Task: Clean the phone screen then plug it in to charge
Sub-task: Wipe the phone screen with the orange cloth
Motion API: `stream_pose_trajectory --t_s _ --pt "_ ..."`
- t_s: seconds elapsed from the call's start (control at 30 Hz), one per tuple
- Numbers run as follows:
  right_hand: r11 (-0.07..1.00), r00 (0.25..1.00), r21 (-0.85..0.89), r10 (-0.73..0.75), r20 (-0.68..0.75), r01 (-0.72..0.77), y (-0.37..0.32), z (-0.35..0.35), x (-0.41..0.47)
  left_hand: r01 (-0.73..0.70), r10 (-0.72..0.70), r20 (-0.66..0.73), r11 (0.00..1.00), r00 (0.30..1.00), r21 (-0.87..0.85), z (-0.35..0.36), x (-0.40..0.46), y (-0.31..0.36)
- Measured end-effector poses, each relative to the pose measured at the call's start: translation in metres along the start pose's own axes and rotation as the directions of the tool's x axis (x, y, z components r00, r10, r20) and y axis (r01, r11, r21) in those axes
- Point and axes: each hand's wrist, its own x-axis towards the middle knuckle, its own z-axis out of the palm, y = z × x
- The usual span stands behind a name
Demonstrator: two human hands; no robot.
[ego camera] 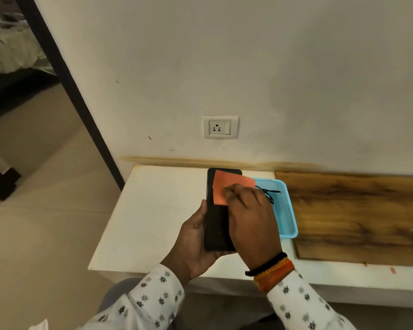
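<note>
- The black phone (216, 225) was held screen-up above the white counter (153, 210), near its front edge.
- The left hand (196, 241) cupped the phone from beneath, thumb curled along its left side.
- An orange cloth (227, 186) lay across the far half of the screen.
- The right hand (250, 217) pressed the cloth onto the glass with bent fingers gripping its near edge.
- A blue mesh basket (287, 220) sat just right of the phone, with a black cable (268, 192) inside.
- A white wall socket (221, 127) was mounted on the wall beyond.
- A wooden board (358, 217) lay on the counter to the right of the basket.
</note>
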Motion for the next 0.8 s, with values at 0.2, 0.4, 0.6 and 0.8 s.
stream_pose_trajectory --t_s 0.2,0.4,0.6,0.8 --pt "0.988 0.988 0.019 -0.151 0.019 0.150 -0.005 -0.001 -0.005 -0.021 0.023 0.046 0.999 0.999 -0.044 0.002 0.002 0.005" --pt "1.000 0.998 -0.009 -0.023 -0.051 0.022 0.004 -0.004 0.011 0.005 -0.004 0.029 0.999 1.000 -0.032 0.006 0.003 -0.006" --pt "0.987 0.987 -0.019 -0.161 -0.003 0.161 -0.011 -0.003 0.017 -0.022 0.026 0.062 0.998 0.998 -0.063 0.007 0.004 0.000" --pt "1.000 0.998 0.003 0.008 -0.056 -0.008 0.013 -0.009 0.027 -0.027 0.030 0.069 0.998 0.997 -0.050 0.008 0.005 0.001"
